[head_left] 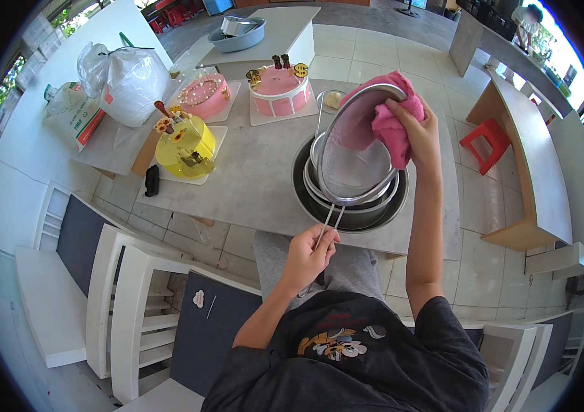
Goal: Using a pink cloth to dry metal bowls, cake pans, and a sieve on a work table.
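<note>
The left hand (310,250) is clenched on the thin wire handle of a round metal mesh sieve (354,154), which stands tilted up on edge above a stack of grey metal mixing bowls (350,209). The right hand (419,134) grasps a crumpled pink cloth (391,120) and presses it over the sieve's upper right rim, so the cloth hides that part of the rim.

The bowls sit on a grey stone-look table (251,172), near its front edge and just ahead of the person's knees. Behind the bowls and to their left stands a pink round cake with gold toppers (278,89) on a white board; a small pale dish, partly hidden by the sieve, lies just behind the bowls. Further left of the bowls is a pink cake ringed with pearl-like beads (204,95), and nearer the front a yellow cake with flower decorations (185,144), with a small black object (152,180) beside it. A knotted clear plastic bag (124,79) rests at the table's far left corner. Well behind the bowls, a blue-grey basin (237,34) sits on a white counter. A red plastic stool (487,141) stands to the right of the bowls, beyond the table.
</note>
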Available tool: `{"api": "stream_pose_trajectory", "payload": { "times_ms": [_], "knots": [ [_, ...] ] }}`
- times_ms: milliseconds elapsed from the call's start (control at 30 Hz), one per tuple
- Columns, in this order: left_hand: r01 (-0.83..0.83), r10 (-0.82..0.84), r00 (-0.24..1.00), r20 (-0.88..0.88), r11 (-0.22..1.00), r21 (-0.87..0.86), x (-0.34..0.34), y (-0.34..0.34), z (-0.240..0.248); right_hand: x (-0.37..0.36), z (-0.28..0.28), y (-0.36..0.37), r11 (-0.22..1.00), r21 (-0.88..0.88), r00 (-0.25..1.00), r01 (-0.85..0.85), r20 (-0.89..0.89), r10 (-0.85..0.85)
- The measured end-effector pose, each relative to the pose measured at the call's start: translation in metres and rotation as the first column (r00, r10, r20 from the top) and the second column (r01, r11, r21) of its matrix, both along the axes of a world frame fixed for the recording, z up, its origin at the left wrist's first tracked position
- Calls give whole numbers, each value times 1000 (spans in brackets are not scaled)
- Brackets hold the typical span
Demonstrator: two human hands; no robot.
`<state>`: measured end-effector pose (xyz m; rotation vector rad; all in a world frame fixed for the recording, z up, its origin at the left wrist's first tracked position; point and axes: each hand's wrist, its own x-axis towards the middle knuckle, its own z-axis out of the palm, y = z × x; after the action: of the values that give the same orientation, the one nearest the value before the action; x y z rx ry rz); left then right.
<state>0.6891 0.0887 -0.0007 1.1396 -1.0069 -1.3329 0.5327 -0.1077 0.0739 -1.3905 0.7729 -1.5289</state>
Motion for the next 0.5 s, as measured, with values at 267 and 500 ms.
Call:
{"api": "stream_pose_trajectory", "payload": {
  "times_ms": [267, 500],
  "knots": [
    [-92, 93, 996, -2, 980, -175, -16, -34, -3, 43, -59, 23, 747, 125, 609, -653, 673, 420],
    [-7, 8, 1000, 16, 999, -32, 8, -47, 8, 69, -20, 58, 810, 448, 868, -379, 475, 144]
  ]
}}
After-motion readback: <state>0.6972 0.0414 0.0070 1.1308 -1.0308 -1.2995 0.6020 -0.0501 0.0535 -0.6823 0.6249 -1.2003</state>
